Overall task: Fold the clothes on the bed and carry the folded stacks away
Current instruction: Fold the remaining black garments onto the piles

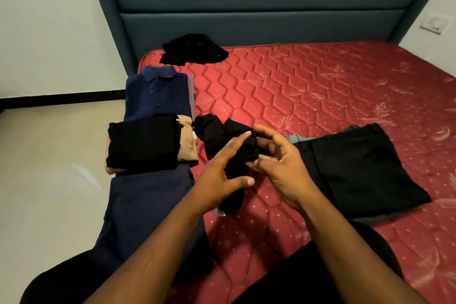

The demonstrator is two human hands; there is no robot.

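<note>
Red quilted mattress (308, 86) with pale floral stitching, bare of sheets. Behind it, a padded teal headboard (259, 7) in horizontal panels. White walls (49, 39) on both sides, a dark skirting strip (61, 99) along the left one. Pale glossy floor (49, 168) catching soft reflections. White switch plate (434, 24) on the right wall.

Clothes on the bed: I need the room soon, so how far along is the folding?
Done: folded navy shirt, black top and black trousers. In hand: left hand and right hand grip a small black garment. Left: crumpled black piece; nothing carried off.
</note>
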